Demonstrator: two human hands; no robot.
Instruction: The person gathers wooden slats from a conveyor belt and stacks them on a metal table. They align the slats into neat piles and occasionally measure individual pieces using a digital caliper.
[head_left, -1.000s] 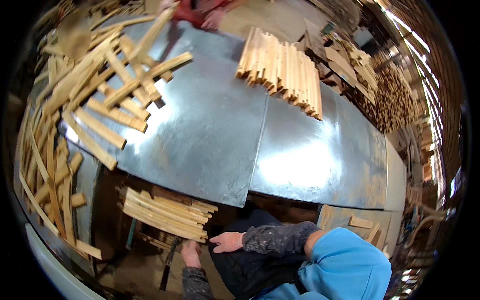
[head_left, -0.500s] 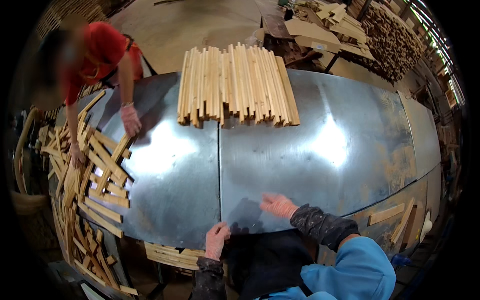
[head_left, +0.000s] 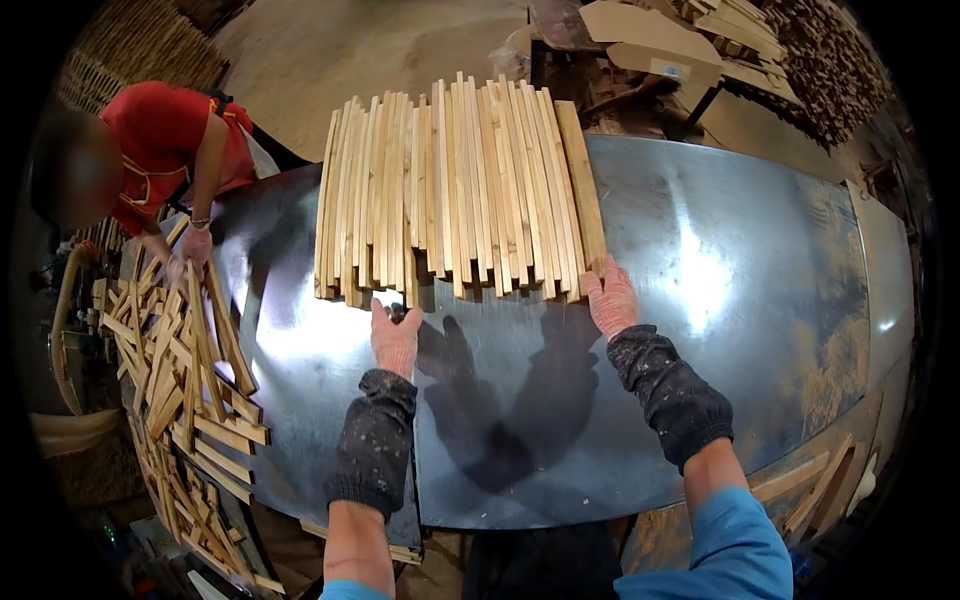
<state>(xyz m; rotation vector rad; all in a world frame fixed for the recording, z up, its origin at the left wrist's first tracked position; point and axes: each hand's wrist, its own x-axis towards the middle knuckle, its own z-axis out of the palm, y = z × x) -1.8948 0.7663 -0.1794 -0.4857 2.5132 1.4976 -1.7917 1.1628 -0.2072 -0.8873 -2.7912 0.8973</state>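
A row of pale wooden strips (head_left: 455,190) lies side by side on the metal tabletop (head_left: 640,420), their near ends uneven. My left hand (head_left: 396,342), in a pinkish glove, is at the near ends left of the middle, thumb and fingers apart. By the near right corner of the row, my right hand (head_left: 613,303), gloved alike, touches the end of the outermost strip with its fingers spread. Neither hand has closed round a strip. Dark sleeves cover both my forearms.
To the left, a person in red (head_left: 180,150) handles strips over a jumbled heap of wooden pieces (head_left: 190,390). Loose boards (head_left: 790,478) lie at the near right. Beyond the table stand a cardboard sheet (head_left: 650,40) and stacked wood (head_left: 825,80).
Both my hands have reached forward from the table's near edge to the near ends of the strips. The person in red has drawn both hands together over the heap.
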